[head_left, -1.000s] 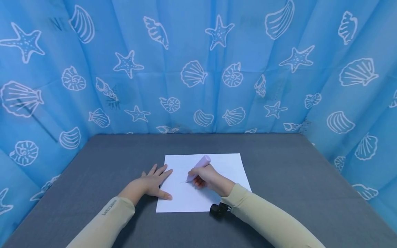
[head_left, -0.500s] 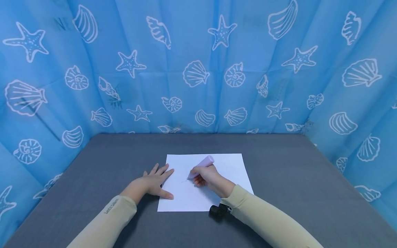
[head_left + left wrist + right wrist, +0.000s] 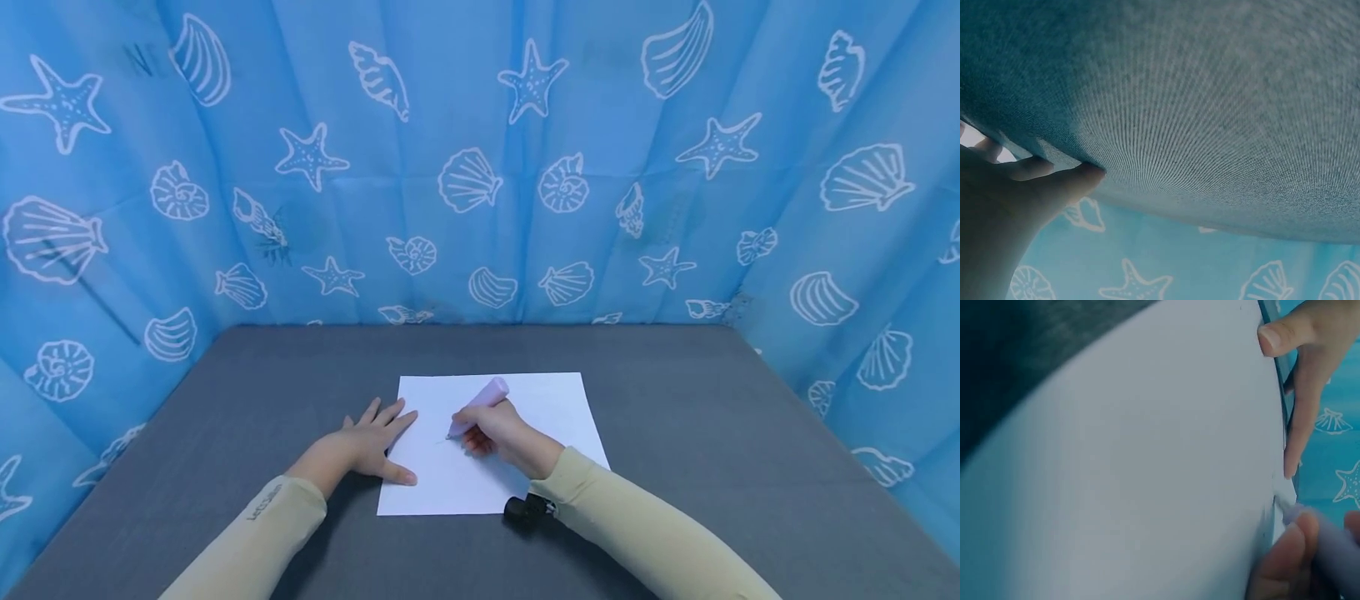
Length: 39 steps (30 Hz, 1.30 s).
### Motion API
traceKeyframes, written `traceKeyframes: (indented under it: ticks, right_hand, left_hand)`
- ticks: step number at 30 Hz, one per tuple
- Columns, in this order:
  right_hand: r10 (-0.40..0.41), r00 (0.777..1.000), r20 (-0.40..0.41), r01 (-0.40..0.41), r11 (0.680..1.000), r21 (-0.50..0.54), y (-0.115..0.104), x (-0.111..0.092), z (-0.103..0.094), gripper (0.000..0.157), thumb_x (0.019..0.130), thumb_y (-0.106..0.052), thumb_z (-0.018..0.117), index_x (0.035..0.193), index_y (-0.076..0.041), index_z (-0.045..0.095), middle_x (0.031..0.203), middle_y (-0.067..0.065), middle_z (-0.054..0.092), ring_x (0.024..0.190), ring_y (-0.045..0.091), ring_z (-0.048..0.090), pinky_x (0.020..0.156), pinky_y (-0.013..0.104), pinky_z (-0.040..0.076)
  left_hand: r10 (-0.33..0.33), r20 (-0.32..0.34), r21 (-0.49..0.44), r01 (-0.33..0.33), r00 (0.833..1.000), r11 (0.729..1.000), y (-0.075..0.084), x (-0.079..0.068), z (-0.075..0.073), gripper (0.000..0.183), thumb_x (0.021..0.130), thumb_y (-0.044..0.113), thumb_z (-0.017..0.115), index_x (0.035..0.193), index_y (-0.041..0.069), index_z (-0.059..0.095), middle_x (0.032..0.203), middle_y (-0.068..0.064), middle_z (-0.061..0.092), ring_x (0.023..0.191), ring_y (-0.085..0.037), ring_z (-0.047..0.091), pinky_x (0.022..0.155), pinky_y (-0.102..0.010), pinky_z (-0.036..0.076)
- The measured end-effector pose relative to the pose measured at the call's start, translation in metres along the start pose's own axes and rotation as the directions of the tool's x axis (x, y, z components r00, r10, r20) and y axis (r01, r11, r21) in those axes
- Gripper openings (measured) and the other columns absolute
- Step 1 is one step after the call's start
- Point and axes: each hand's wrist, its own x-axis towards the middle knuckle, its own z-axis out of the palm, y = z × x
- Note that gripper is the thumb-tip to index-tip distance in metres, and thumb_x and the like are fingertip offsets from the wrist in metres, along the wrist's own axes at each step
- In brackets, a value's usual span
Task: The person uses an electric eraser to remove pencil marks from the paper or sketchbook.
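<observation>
A white sheet of paper [image 3: 540,425] lies on the grey table. My right hand [image 3: 498,429] grips a thick lilac pen [image 3: 491,392], its thin tip down at the paper left of the middle. Close to that tip runs a short, faint line [image 3: 440,442]. In the right wrist view the pen [image 3: 1332,544] sits between thumb and fingers. My left hand [image 3: 367,446] rests with spread fingers over the paper's left edge, thumb and fingertips on the sheet. From the left wrist, that hand [image 3: 1016,194] shows mostly from the thumb side.
A black wrist camera [image 3: 525,511] under my right forearm overlaps the paper's front edge. Blue curtains [image 3: 480,167] with white shells and starfish hang behind the table [image 3: 675,417] and along both sides.
The pen tip has shifted very slightly on the paper with my right hand. The left hand stays in place. The head view sways a little sideways.
</observation>
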Motion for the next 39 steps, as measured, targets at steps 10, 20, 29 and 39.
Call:
traceKeyframes:
  ticks: [10, 20, 29, 39]
  right_hand:
    - [0.009, 1.000, 0.008, -0.009, 1.000, 0.000, 0.000, 0.001, -0.004, 0.014, 0.084, -0.012, 0.068, 0.081, 0.000, 0.061, 0.057, 0.006, 0.053, 0.046, 0.011, 0.049, 0.045, 0.022, 0.042]
    - [0.014, 0.999, 0.049, -0.015, 1.000, 0.019, 0.000, -0.002, -0.005, 0.016, 0.087, -0.014, 0.065, 0.086, 0.002, 0.062, 0.061, 0.006, 0.055, 0.050, 0.013, 0.051, 0.049, 0.023, 0.046]
    - [-0.025, 0.999, 0.037, 0.021, 0.994, 0.104, 0.002, 0.001, 0.002, 0.014, 0.085, -0.010, 0.062, 0.084, 0.004, 0.062, 0.057, 0.006, 0.055, 0.047, 0.011, 0.051, 0.048, 0.023, 0.048]
    - [-0.024, 1.000, -0.020, 0.024, 1.000, 0.017, 0.001, 0.004, 0.008, 0.012, 0.083, -0.010, 0.065, 0.081, 0.002, 0.061, 0.055, 0.005, 0.053, 0.043, 0.010, 0.050, 0.043, 0.021, 0.043]
  left_hand:
    - [0.004, 0.007, 0.001, -0.004, 1.000, 1.000, -0.002, 0.002, 0.001, 0.106, 0.075, 0.067, 0.070, 0.156, 0.016, 0.022, 0.162, -0.013, 0.010, 0.145, -0.046, 0.000, 0.105, -0.073, 0.010]
    - [0.003, 0.007, -0.004, -0.003, 1.000, 1.000, -0.001, 0.000, 0.001, 0.106, 0.075, 0.067, 0.069, 0.156, 0.017, 0.022, 0.162, -0.012, 0.010, 0.145, -0.045, 0.000, 0.105, -0.073, 0.010]
    - [-0.003, 0.007, 0.005, 0.002, 1.000, 1.000, -0.002, 0.003, 0.000, 0.106, 0.075, 0.068, 0.069, 0.156, 0.018, 0.022, 0.162, -0.011, 0.010, 0.145, -0.045, 0.000, 0.105, -0.073, 0.010]
    - [-0.013, 0.012, 0.000, 0.013, 1.000, 1.000, -0.002, 0.002, 0.000, 0.106, 0.075, 0.068, 0.069, 0.156, 0.018, 0.022, 0.162, -0.011, 0.010, 0.145, -0.045, 0.000, 0.105, -0.072, 0.010]
